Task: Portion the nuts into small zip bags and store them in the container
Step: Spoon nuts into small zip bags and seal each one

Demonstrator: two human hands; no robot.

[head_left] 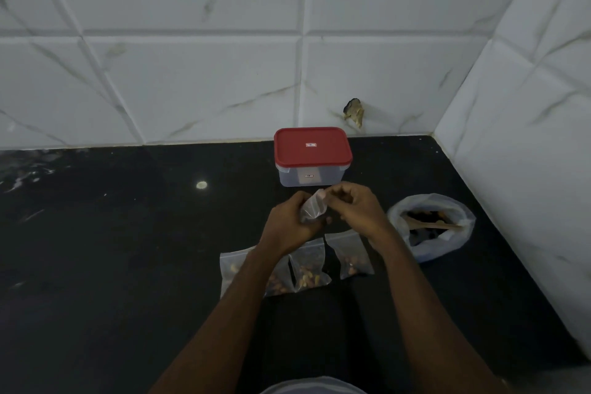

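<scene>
My left hand [289,222] grips a small clear zip bag [314,208] from below, held above the black counter. My right hand [355,206] pinches the bag's top edge with curled fingers. Three zip bags with nuts lie flat on the counter just below my hands: one on the left [233,269], partly under my left forearm, one in the middle [308,267] and one on the right [350,254]. A clear container with a red lid [312,155] stands closed behind my hands, near the wall. To the right sits an open plastic bag of nuts [431,227].
The black counter [128,249] ends at a white marble-tiled wall behind and another on the right, forming a corner. A small pale round spot [201,184] shows on the counter to the left. A dark chipped mark [353,112] is on the back wall.
</scene>
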